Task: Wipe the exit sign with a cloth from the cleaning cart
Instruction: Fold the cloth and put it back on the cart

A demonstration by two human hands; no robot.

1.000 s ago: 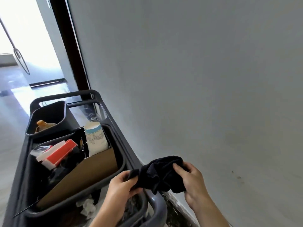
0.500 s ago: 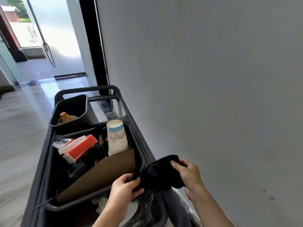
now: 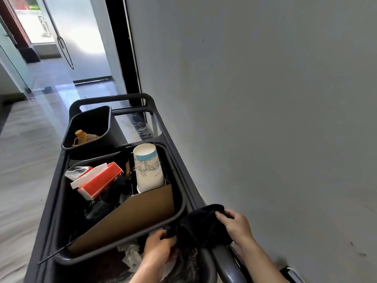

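A dark navy cloth (image 3: 201, 226) hangs bunched between both hands over the near right corner of the grey cleaning cart (image 3: 179, 160). My left hand (image 3: 159, 247) pinches its lower left edge just above the cart's near bin. My right hand (image 3: 234, 223) grips its upper right edge close to the wall. No exit sign is in view.
A plain grey wall (image 3: 265, 119) runs along the right. The cart's bin (image 3: 181, 203) holds a paper cup (image 3: 148, 168), a red and white box (image 3: 98, 180) and cardboard (image 3: 134, 213). A smaller bin (image 3: 89, 127) holds a bottle. Glass doors (image 3: 61, 37) stand ahead.
The camera has tilted up and turned right, showing more of the doorway. Both hands have dropped slightly with the cloth, keeping hold of it.
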